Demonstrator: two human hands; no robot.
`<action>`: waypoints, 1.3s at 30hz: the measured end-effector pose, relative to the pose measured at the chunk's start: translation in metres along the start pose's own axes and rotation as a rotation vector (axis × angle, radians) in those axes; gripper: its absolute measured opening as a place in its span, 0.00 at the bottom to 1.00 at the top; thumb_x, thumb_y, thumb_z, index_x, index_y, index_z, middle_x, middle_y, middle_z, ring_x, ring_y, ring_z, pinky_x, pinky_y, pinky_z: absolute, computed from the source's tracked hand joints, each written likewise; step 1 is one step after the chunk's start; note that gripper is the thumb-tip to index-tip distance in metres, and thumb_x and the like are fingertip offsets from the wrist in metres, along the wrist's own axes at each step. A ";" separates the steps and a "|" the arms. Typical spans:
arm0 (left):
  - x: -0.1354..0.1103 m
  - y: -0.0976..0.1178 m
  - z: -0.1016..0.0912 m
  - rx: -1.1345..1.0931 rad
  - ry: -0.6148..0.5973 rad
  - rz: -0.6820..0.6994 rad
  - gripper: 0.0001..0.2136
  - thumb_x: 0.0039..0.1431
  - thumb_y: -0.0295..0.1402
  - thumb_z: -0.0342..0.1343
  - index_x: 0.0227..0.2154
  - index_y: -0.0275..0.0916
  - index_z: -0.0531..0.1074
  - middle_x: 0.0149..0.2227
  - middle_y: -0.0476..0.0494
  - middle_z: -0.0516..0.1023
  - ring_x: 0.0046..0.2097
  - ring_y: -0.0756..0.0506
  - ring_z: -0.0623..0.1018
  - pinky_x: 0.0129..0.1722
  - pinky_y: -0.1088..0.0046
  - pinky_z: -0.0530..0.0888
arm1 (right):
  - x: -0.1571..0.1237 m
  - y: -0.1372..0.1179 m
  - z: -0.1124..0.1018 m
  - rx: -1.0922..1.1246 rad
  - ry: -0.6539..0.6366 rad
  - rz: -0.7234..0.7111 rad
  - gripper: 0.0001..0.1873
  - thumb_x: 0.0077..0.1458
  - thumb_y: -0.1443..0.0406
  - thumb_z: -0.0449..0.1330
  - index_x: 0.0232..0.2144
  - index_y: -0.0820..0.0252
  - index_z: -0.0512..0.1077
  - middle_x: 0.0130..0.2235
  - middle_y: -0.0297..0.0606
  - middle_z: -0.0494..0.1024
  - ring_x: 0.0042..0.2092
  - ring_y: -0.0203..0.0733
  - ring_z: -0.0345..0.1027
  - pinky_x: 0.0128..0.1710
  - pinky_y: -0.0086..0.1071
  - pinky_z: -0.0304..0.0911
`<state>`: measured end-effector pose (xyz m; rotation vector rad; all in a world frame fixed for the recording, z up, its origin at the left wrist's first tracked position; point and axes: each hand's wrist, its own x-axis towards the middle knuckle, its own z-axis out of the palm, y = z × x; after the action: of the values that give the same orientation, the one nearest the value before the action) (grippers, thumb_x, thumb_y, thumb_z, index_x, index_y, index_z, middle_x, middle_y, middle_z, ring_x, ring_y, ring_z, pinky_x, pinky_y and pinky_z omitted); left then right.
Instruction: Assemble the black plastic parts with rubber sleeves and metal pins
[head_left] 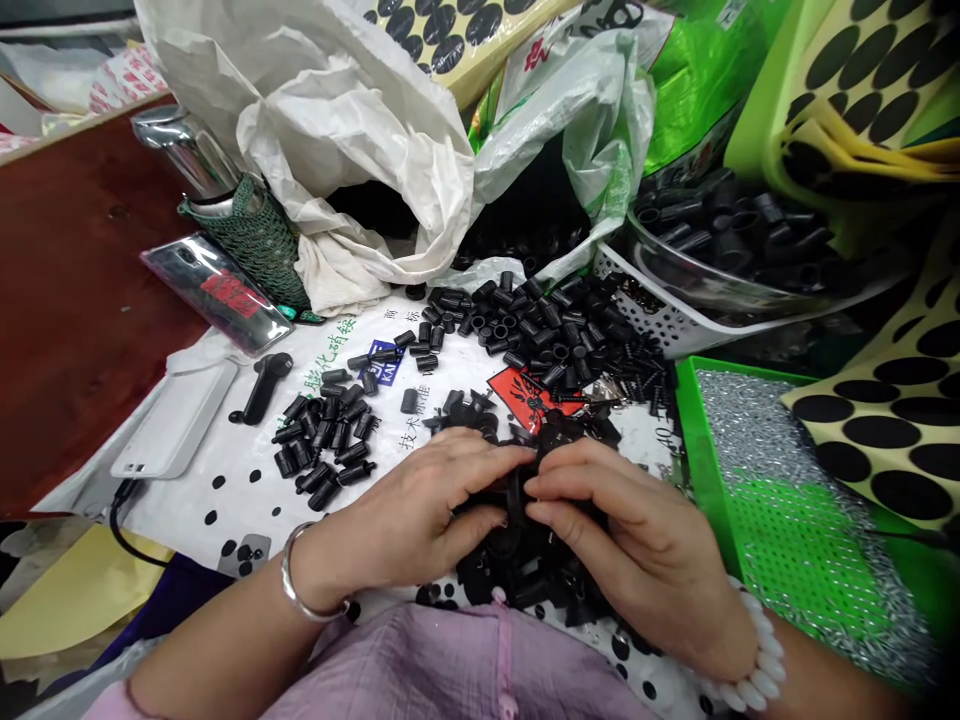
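Only 1 view, worn on the head, looks forward and steeply down from close above the left hand point(420, 510) and right hand point(637, 540). Their joined grip sits low and centre in the picture. The worktop point(67, 300) runs away beyond the grip, with bags at the far edge, near the top.

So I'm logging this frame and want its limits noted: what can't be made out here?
- Black part between left hand and right hand: the fingers cover most of it in the head view.
- Bag contents: in shadow.
- Phone screen: lost to glare.
- Tray of small metal pieces: too fine to identify, and blurred near the frame edge.
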<state>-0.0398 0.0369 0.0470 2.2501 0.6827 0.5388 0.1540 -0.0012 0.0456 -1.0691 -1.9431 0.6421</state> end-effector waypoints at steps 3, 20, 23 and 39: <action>0.000 -0.003 0.005 0.134 0.069 0.042 0.16 0.59 0.23 0.45 0.50 0.38 0.60 0.37 0.44 0.75 0.39 0.48 0.74 0.54 0.58 0.61 | 0.002 -0.002 0.001 0.000 -0.002 0.016 0.07 0.52 0.73 0.56 0.33 0.59 0.69 0.32 0.35 0.72 0.34 0.34 0.67 0.33 0.28 0.66; -0.005 -0.003 0.012 0.171 0.158 0.074 0.07 0.58 0.23 0.44 0.32 0.35 0.67 0.24 0.49 0.71 0.29 0.51 0.72 0.55 0.58 0.60 | 0.007 -0.007 -0.010 -0.272 -0.112 -0.250 0.19 0.53 0.64 0.56 0.47 0.64 0.61 0.42 0.45 0.70 0.42 0.41 0.65 0.40 0.38 0.66; -0.006 -0.004 0.015 0.171 0.205 0.110 0.08 0.57 0.22 0.45 0.36 0.36 0.66 0.24 0.50 0.70 0.28 0.52 0.72 0.55 0.56 0.61 | 0.005 -0.009 -0.007 -0.266 -0.085 -0.248 0.19 0.53 0.61 0.57 0.46 0.64 0.62 0.40 0.45 0.72 0.39 0.41 0.66 0.36 0.37 0.66; -0.001 0.004 0.018 0.093 0.166 0.035 0.09 0.60 0.27 0.44 0.34 0.34 0.70 0.24 0.48 0.73 0.29 0.51 0.73 0.56 0.64 0.59 | -0.020 0.006 -0.007 -0.236 -0.004 -0.148 0.16 0.52 0.67 0.57 0.45 0.60 0.65 0.49 0.42 0.67 0.50 0.41 0.62 0.47 0.33 0.61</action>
<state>-0.0296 0.0245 0.0373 2.3253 0.7661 0.7306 0.1689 -0.0148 0.0365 -1.0516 -2.1169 0.3397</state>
